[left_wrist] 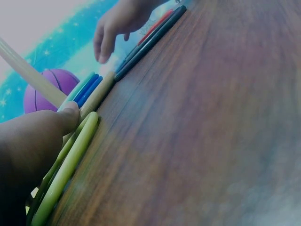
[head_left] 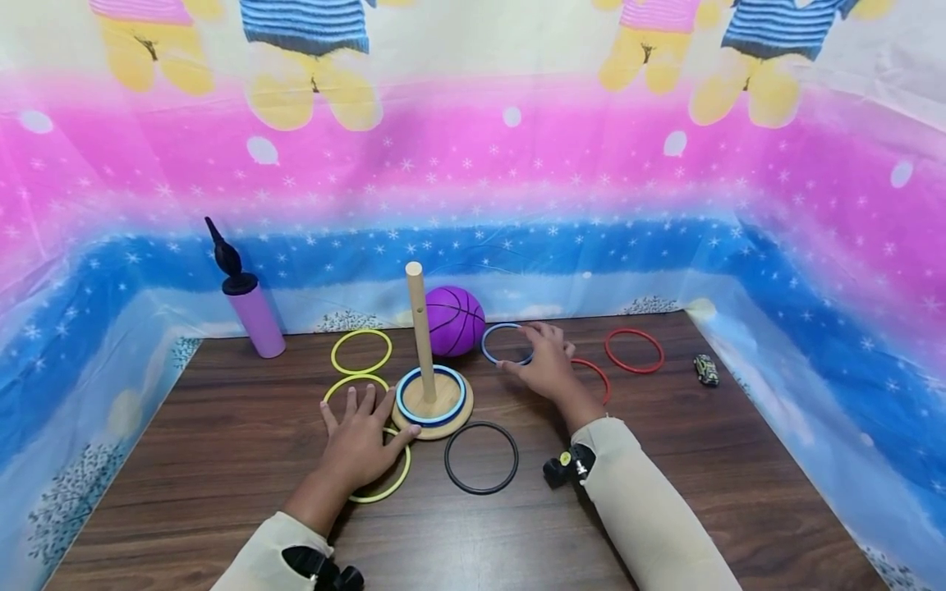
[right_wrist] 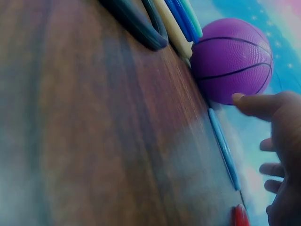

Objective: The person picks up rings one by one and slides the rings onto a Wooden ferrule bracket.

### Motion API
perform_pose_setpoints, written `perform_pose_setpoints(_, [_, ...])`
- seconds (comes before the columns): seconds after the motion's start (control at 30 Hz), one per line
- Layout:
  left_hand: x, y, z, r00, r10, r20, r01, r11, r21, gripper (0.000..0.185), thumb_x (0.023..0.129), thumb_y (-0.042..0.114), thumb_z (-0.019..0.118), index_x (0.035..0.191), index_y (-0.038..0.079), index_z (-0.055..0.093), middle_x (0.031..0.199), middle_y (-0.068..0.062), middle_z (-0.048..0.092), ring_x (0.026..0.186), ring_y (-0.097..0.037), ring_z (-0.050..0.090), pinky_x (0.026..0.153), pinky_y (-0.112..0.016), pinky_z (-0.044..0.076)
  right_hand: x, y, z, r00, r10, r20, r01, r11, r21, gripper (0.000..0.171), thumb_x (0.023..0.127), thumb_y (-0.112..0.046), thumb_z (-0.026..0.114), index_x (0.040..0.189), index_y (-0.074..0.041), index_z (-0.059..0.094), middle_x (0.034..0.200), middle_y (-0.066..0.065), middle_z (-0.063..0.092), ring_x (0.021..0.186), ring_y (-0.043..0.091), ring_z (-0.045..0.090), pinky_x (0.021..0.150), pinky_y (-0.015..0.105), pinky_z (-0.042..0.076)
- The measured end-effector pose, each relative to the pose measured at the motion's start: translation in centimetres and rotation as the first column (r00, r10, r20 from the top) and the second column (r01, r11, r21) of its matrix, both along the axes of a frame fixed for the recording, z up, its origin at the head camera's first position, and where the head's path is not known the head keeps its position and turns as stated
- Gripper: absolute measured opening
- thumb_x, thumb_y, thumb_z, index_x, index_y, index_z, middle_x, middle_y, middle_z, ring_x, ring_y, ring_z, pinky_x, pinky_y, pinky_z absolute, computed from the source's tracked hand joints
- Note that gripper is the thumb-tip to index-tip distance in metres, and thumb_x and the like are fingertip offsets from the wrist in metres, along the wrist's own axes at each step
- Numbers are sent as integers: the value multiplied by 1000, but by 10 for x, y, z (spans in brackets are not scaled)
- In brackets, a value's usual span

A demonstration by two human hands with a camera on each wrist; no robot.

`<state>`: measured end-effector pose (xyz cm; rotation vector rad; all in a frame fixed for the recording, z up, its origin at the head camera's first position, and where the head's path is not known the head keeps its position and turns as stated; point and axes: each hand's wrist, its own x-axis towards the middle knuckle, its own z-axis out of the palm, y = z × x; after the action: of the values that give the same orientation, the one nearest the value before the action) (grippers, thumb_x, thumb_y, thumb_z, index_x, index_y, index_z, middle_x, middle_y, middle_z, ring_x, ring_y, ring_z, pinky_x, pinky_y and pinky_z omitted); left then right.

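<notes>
Plastic, thin and hollow in the middle, the blue ring [head_left: 506, 344] lies flat on the counter [head_left: 665, 460] just right of the purple ball [head_left: 454, 320] and behind the wooden peg stand [head_left: 431, 394]. It looks light and stiff, likely a little slick, and too low for a pinch from the side; judging by that, it is best taken across the rim, thumb under one edge and fingers over the top.

The right hand [head_left: 545, 361] hovers over the ring's right half with fingers loosely spread and slightly bent; its grip holds nothing, and whether the fingertips touch the rim I cannot tell. In the right wrist view the ring [right_wrist: 225, 149] runs along the counter between the ball [right_wrist: 233, 59] and the fingers [right_wrist: 277, 169].

The left hand [head_left: 360, 443] lies flat and spread on the counter, pressing on a yellow ring [head_left: 384, 484], thumb toward the stand's base, where another blue ring [head_left: 431, 397] sits around the peg. A black ring [head_left: 481, 457] lies in front of the stand, two more yellow rings [head_left: 360, 351] to its left, two red rings [head_left: 634, 350] to the right.
</notes>
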<state>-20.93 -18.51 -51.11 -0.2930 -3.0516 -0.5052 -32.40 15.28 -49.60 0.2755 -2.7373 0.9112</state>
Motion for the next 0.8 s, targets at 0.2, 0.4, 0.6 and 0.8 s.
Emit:
perform_pose_setpoints(0.2, [0, 0, 2, 1000, 0, 23, 0, 1000, -8, 88, 107, 70, 53, 173, 16, 34, 178, -31, 24, 165, -61, 9, 122, -90, -6, -7, 6, -4, 998, -14, 65, 9, 997, 74, 88, 90, -55, 87, 159, -10, 57, 171, 21, 42, 161, 47, 26, 118, 75, 20])
perform_pose_setpoints(0.4, [1, 1, 3, 1000, 8, 27, -8, 1000, -2, 88, 106, 70, 54, 174, 17, 33, 178, -30, 24, 165, -60, 9, 122, -89, -7, -10, 7, -5, 996, 3, 90, -13, 994, 107, 86, 87, -59, 88, 153, -10, 63, 174, 22, 40, 164, 49, 22, 120, 80, 15])
perform_pose_setpoints(0.6, [1, 1, 3, 1000, 7, 25, -7, 1000, -1, 88, 107, 69, 54, 173, 16, 34, 178, -30, 24, 165, -60, 9, 122, -89, -6, -10, 6, -8, 991, -4, 133, -19, 985, 169, 83, 88, -62, 87, 154, -15, 64, 175, 18, 40, 166, 48, 18, 121, 79, 14])
perform_pose_setpoints(0.8, [1, 1, 2, 1000, 5, 13, -4, 1000, -7, 88, 107, 70, 54, 173, 15, 34, 178, -30, 26, 165, -61, 10, 122, -90, -5, -8, 6, -9, 991, -21, 132, -2, 986, 166, 79, 90, -59, 86, 151, -13, 67, 174, 19, 42, 167, 47, 15, 124, 80, 11])
